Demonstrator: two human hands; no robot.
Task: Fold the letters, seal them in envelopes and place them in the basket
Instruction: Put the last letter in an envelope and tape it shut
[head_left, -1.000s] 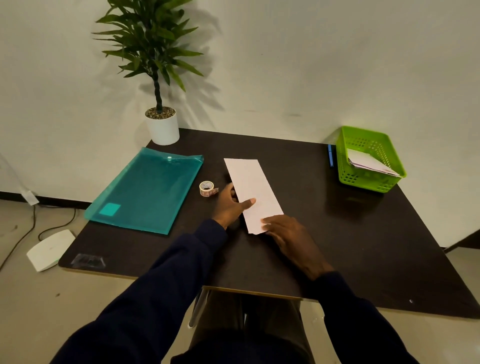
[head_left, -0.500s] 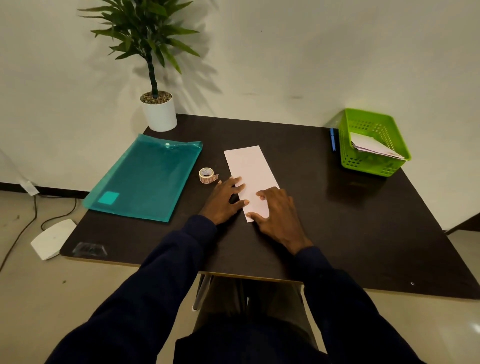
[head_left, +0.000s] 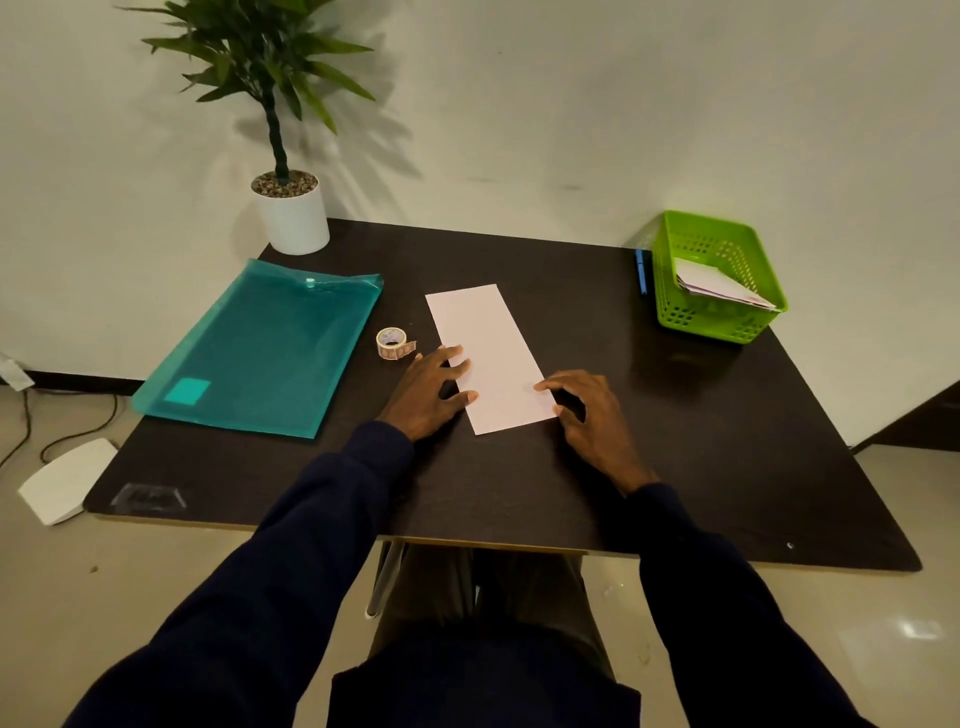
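Observation:
A long white folded letter (head_left: 485, 348) lies flat in the middle of the dark table (head_left: 675, 441). My left hand (head_left: 428, 392) rests on the table with its fingertips on the letter's left edge, fingers spread. On the other side, my right hand (head_left: 592, 415) touches the letter's near right corner with spread fingers. Neither hand grips anything. A green plastic basket (head_left: 719, 322) stands at the far right with white envelopes (head_left: 717, 283) inside. A small roll of stickers (head_left: 392, 343) lies just left of the letter.
A teal plastic folder (head_left: 260, 348) lies on the table's left side. A potted plant (head_left: 291, 208) stands at the far left corner. A blue pen (head_left: 642, 273) lies beside the basket. A white device (head_left: 62, 480) and cables are on the floor at left.
My right hand has slid from on top of the letter's near end to its right edge, uncovering the paper. My left hand stays at the left edge.

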